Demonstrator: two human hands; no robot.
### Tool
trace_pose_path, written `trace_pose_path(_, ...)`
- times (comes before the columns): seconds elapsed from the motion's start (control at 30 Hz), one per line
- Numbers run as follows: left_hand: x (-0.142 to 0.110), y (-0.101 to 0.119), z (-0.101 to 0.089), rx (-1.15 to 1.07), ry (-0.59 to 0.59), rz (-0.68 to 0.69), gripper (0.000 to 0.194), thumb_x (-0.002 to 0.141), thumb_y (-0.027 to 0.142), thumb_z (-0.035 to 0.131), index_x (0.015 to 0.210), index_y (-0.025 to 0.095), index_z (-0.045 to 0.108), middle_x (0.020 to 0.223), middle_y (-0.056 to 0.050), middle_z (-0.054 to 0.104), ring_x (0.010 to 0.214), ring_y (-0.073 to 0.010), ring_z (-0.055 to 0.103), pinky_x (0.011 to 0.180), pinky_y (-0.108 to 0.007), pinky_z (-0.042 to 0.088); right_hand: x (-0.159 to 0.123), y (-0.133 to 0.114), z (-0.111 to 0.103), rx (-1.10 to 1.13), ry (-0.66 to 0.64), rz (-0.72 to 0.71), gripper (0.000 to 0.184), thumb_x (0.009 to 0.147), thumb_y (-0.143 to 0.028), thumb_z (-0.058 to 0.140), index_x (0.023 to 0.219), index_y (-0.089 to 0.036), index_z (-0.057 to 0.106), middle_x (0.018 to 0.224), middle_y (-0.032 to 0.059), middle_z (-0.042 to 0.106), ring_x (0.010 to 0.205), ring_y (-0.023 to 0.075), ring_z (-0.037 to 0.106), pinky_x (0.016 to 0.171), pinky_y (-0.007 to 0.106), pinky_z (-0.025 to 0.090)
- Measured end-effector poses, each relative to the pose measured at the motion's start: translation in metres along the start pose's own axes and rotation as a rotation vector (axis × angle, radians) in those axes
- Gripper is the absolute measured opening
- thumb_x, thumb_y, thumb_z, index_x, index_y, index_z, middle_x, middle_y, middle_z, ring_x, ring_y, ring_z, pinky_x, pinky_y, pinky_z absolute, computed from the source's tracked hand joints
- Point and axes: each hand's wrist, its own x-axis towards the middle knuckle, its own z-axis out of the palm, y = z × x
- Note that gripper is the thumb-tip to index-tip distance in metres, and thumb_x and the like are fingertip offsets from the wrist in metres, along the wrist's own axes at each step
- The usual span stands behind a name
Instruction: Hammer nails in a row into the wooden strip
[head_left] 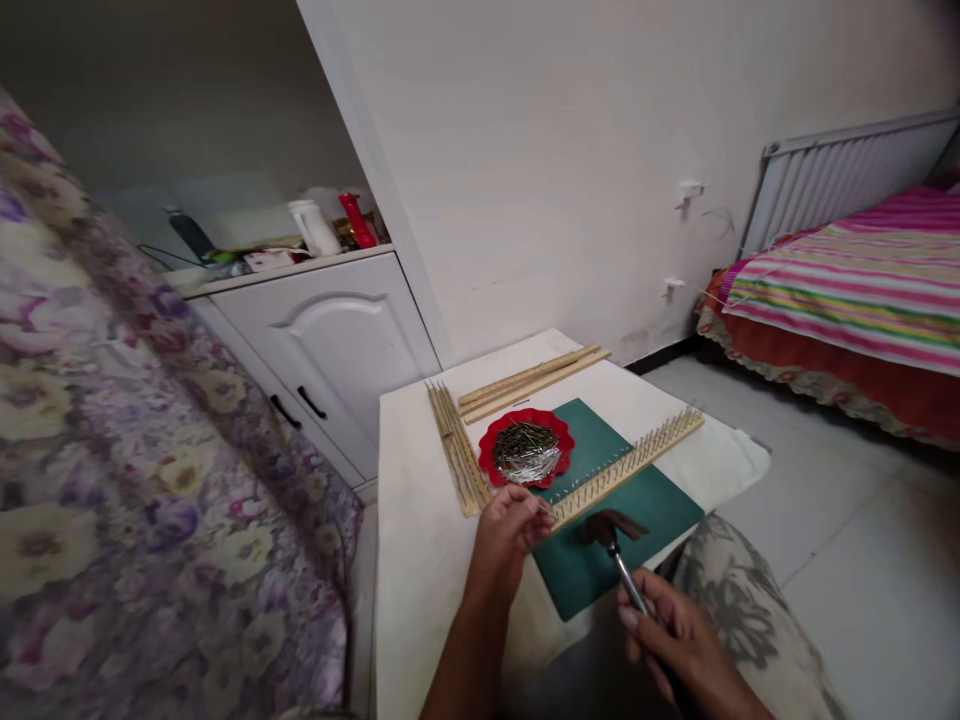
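Observation:
My left hand is pinched shut on a thin nail, right at the near end of a wooden strip studded with a row of upright nails. That strip lies slanted across a green cutting mat. My right hand grips the handle of a small hammer, whose dark head hovers just above the mat beside the strip's near end. A red scalloped dish filled with loose nails sits on the mat behind my left hand.
More wooden strips lie on the white table: a bundle along the left and two at the back. A floral-covered sofa stands left, a white cabinet behind, a striped bed and radiator right.

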Motion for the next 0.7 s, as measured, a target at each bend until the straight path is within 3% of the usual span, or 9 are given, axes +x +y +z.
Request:
trace_pose_path(0.13,-0.031,-0.030,0.019,-0.119,-0.128,-0.109,0.025,0.068,0.027,0.069,0.077,0.016,0.049,0.075,-0.002,0.065,0.059,-0.0102,0.060,0.057,-0.021,0.046,0.003,-0.015,0.000,0.069,0.106,-0.079,0.030,0.077,-0.046,0.060,0.086,-0.020,0.048,0.055,-0.0058,0.062,0.027,0.0020,0.036,0.029,0.013,0.025)
trace_pose_path(0.23,-0.040,-0.047,0.029,-0.180,-0.196,-0.150,0.023,0.069,0.028,0.068,0.075,0.015,0.050,0.075,-0.003,0.064,0.059,-0.0098,0.059,0.059,-0.023,0.045,0.004,-0.022,0.001,0.100,0.150,-0.136,0.027,0.077,-0.043,0.061,0.086,-0.020,0.049,0.057,-0.0057,0.061,0.030,0.0018,0.036,0.030,0.012,0.026)
trace_pose_path(0.33,-0.040,-0.057,0.027,-0.151,-0.249,-0.149,0.022,0.068,0.027,0.069,0.073,0.013,0.052,0.069,-0.001,0.062,0.056,-0.0085,0.056,0.057,-0.021,0.042,0.000,-0.024,0.000,0.105,0.161,-0.154,0.026,0.078,-0.042,0.061,0.086,-0.020,0.049,0.055,-0.0069,0.058,0.030,0.0015,0.035,0.030,0.012,0.024)
trace_pose_path(0.43,-0.038,-0.062,0.021,0.029,-0.316,-0.116,0.021,0.068,0.028,0.069,0.072,0.013,0.056,0.061,0.000,0.060,0.053,-0.0089,0.053,0.055,-0.021,0.039,-0.005,-0.024,-0.004,0.084,0.131,-0.134,0.027,0.078,-0.042,0.060,0.087,-0.020,0.047,0.053,-0.0075,0.057,0.028,0.0009,0.033,0.030,0.012,0.022)
trace_pose_path(0.5,-0.038,-0.061,0.019,0.227,-0.348,-0.028,0.017,0.071,0.028,0.066,0.073,0.013,0.059,0.060,0.000,0.058,0.055,-0.0097,0.052,0.056,-0.022,0.039,-0.006,-0.024,-0.006,0.070,0.112,-0.118,0.027,0.078,-0.043,0.060,0.086,-0.020,0.046,0.052,-0.0080,0.056,0.027,0.0009,0.033,0.030,0.012,0.022)
trace_pose_path(0.7,-0.046,-0.051,0.023,0.819,-0.447,0.449,0.015,0.082,0.022,0.052,0.079,0.017,0.066,0.081,-0.004,0.059,0.078,-0.0127,0.054,0.073,-0.023,0.039,-0.007,-0.025,-0.006,0.017,0.115,-0.081,0.027,0.078,-0.042,0.060,0.085,-0.020,0.046,0.050,-0.0094,0.053,0.028,0.0016,0.034,0.031,0.013,0.023)
